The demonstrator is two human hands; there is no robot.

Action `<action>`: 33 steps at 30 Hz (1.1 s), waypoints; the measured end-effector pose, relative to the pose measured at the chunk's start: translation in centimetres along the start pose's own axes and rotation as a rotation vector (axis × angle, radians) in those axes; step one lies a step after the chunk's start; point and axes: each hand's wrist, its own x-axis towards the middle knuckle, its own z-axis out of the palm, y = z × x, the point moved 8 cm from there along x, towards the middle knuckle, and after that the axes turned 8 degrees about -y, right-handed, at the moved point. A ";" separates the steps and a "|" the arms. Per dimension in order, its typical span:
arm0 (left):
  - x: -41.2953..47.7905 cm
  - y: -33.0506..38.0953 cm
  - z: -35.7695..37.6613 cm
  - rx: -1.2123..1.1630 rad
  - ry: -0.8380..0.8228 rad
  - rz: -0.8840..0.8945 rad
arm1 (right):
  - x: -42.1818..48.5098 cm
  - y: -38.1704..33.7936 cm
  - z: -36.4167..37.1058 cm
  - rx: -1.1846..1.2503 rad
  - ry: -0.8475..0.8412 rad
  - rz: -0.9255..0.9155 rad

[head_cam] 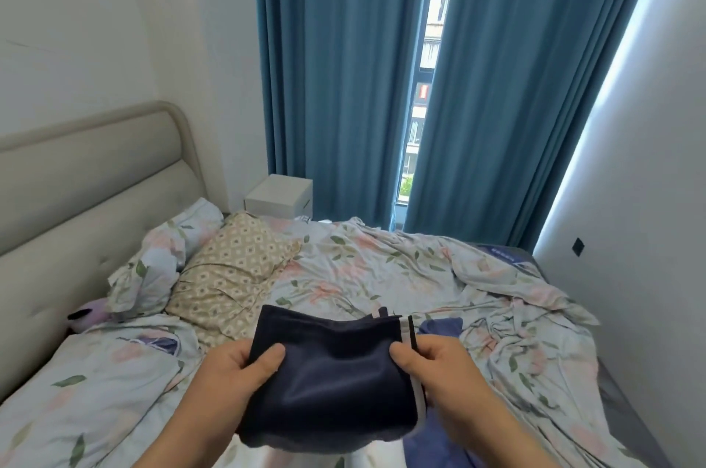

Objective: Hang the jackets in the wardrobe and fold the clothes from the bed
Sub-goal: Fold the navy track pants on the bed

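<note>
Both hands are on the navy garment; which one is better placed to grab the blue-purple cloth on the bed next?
Right, probably. The right hand sits just above the blue-purple cloth by the striped edge; the left hand grips the opposite side, with the navy garment in between.

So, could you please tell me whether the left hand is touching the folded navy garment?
Touching. The head view shows the left hand holding the navy garment, thumb on top.
</note>
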 end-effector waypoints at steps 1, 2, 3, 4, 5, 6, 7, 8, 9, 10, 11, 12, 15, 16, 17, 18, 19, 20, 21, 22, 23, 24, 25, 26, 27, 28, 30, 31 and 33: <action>-0.2 0.2 0.2 -0.032 -0.027 -0.014 | -0.2 -0.1 0.2 0.037 -0.017 0.010; -0.4 0.3 0.6 -0.063 -0.064 -0.034 | -0.5 -0.4 0.4 0.074 -0.033 0.024; -0.7 0.2 0.9 -0.103 -0.109 -0.061 | -0.8 -0.4 0.6 0.114 -0.056 0.043; -1.1 0.4 1.3 -0.149 -0.157 -0.100 | -1.2 -0.4 0.8 0.145 -0.090 0.075; -1.3 0.0 1.6 -0.176 -0.211 -0.140 | -1.5 -0.3 0.9 0.166 -0.126 0.116; -1.1 -0.5 1.9 -0.180 -0.255 -0.184 | -1.9 -0.2 1.3 0.180 -0.175 0.169; -0.6 -1.5 1.9 -0.175 -0.290 -0.219 | -2.2 0.2 1.7 0.191 -0.228 0.228; -0.4 -2.5 1.8 -0.131 -0.318 -0.237 | -2.4 0.8 1.9 0.204 -0.271 0.281; -0.4 -3.8 1.8 -0.107 -0.368 -0.280 | -2.4 1.6 2.0 0.215 -0.306 0.322; -0.4 -4.9 2.1 -0.097 -0.407 -0.342 | -2.5 2.4 2.1 0.201 -0.327 0.357; -0.4 -6.1 2.4 -0.115 -0.439 -0.401 | -2.4 3.2 2.2 0.190 -0.342 0.374; -0.3 -7.2 2.6 -0.136 -0.447 -0.449 | -2.2 4.1 2.2 0.207 -0.342 0.383; -0.3 -11.3 1.4 -0.226 -0.318 -0.499 | -1.5 8.3 1.6 0.274 -0.280 0.487; -0.5 -12.6 1.1 -0.283 -0.282 -0.514 | -1.3 10.2 1.4 0.247 -0.265 0.532; -0.8 -14.3 0.8 -0.316 -0.258 -0.541 | -1.1 12.1 1.0 0.202 -0.237 0.574; -1.0 -15.6 0.5 -0.320 -0.233 -0.574 | -1.0 13.6 0.8 0.170 -0.218 0.598; -1.4 -16.9 0.5 -0.310 -0.226 -0.611 | -1.1 15.0 0.7 0.133 -0.217 0.621; -1.6 -18.3 0.4 -0.285 -0.216 -0.646 | -1.0 16.1 0.6 0.090 -0.202 0.632; -1.8 -19.4 0.3 -0.242 -0.214 -0.666 | -1.1 17.5 0.7 0.071 -0.191 0.648; -1.8 -20.5 0.2 -0.183 -0.210 -0.674 | -1.2 18.4 0.9 0.066 -0.187 0.658; -1.8 -21.4 0.2 -0.124 -0.201 -0.670 | -1.4 19.8 0.8 0.078 -0.181 0.686; -1.7 -22.3 0.2 -0.070 -0.199 -0.664 | -1.4 21.1 0.8 0.078 -0.159 0.726; -1.6 -23.3 0.4 -0.035 -0.195 -0.671 | -1.3 22.3 0.9 0.090 -0.143 0.746; -1.3 -24.5 0.5 -0.010 -0.178 -0.681 | -1.2 23.1 0.8 0.071 -0.125 0.761; -0.9 -25.7 0.6 0.008 -0.153 -0.696 | -0.9 24.2 0.7 0.057 -0.099 0.781; -0.4 -27.0 0.7 0.018 -0.122 -0.707 | -0.5 25.4 0.5 0.043 -0.059 0.800; 0.7 -30.1 0.9 0.034 -0.056 -0.734 | 0.8 28.1 -0.2 0.001 0.017 0.823; 1.4 -31.6 1.0 0.047 -0.032 -0.741 | 1.6 29.6 -0.4 -0.018 0.036 0.820; 2.6 -34.9 1.2 0.059 0.006 -0.749 | 3.2 32.6 -0.6 -0.071 0.052 0.810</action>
